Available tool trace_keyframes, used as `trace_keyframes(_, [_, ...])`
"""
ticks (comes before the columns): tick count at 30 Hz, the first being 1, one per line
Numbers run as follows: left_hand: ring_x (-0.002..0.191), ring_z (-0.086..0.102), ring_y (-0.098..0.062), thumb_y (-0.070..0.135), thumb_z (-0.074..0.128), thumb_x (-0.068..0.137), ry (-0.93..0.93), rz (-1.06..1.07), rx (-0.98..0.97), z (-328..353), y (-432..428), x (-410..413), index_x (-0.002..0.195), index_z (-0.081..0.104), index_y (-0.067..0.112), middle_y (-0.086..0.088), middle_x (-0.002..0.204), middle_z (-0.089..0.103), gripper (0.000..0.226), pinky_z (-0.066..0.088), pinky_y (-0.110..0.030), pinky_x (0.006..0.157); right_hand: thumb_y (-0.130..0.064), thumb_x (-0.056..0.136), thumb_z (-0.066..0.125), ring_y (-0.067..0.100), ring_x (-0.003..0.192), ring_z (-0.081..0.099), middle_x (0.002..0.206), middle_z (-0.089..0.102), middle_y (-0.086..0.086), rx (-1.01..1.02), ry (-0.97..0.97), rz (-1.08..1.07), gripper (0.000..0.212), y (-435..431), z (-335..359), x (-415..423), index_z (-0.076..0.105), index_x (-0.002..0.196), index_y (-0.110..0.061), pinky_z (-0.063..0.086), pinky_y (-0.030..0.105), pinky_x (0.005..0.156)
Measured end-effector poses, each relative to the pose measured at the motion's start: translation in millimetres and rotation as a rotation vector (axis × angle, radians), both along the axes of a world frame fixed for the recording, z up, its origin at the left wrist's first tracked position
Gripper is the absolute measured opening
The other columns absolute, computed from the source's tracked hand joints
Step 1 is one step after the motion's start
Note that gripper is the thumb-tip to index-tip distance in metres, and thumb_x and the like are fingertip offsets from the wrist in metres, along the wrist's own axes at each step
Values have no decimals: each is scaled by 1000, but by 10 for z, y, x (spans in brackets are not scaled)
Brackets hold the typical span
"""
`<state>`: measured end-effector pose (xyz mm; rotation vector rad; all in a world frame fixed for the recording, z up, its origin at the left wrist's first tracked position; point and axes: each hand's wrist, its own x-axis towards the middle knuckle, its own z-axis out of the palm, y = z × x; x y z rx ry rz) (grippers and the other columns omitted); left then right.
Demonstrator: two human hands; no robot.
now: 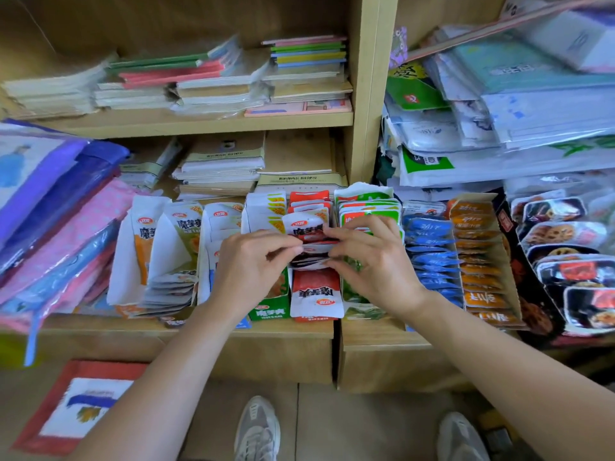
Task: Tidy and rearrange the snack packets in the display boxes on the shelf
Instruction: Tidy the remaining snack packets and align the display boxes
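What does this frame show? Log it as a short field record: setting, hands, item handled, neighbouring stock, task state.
setting: wooden shelf with display boxes of snack packets, stacked notebooks above
left hand: pinching the red packets from the left
right hand: pinching the same packets from the right
item handled: red packets in the middle box, some standing, one lying flat in front
neighbouring stock: blue packets and orange packets in rows to the right
task state: red row uneven, not yet squared up

Stacked notebooks [213, 83] fill upper shelves; grey sneakers [258, 430] stand on the floor.
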<state>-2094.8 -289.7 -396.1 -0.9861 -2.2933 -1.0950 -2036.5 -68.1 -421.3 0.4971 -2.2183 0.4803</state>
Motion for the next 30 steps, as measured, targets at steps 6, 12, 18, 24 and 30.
trace_keyframes(6, [81,71,-8,19,80,85,-169,-40,58,-37,2,53,100,80,25,9,92,75,17,59,-29,71,-5,75,84,25,90,65,92,70,5,-125,-45,39,17,-41,11,5,69,84,-6,54,44,73])
trace_keyframes(12, [81,69,-5,23,82,83,-216,15,14,-8,-4,128,114,74,29,14,99,69,33,59,-27,75,-8,80,78,23,77,61,86,66,5,-168,-188,22,20,-28,71,-112,68,97,-10,54,45,63])
trace_keyframes(18, [94,66,-12,45,84,73,-176,-187,-129,78,-151,296,98,77,26,14,101,67,32,55,-25,74,-16,84,77,19,76,65,89,75,2,-193,-228,-6,28,32,123,-257,75,111,-23,56,41,70])
trace_keyframes(24, [98,67,4,42,72,88,-116,-110,-255,-130,-78,339,101,81,31,19,104,75,20,58,-35,87,-11,86,75,-2,87,61,100,76,-5,-224,-270,87,24,67,197,-300,77,108,-21,57,31,82])
trace_keyframes(30, [77,68,-15,33,75,87,-6,123,-124,-161,104,89,91,82,22,7,87,76,14,57,-39,71,-11,89,70,7,92,64,105,76,-1,-127,-329,158,25,72,223,-254,75,113,-15,54,31,83])
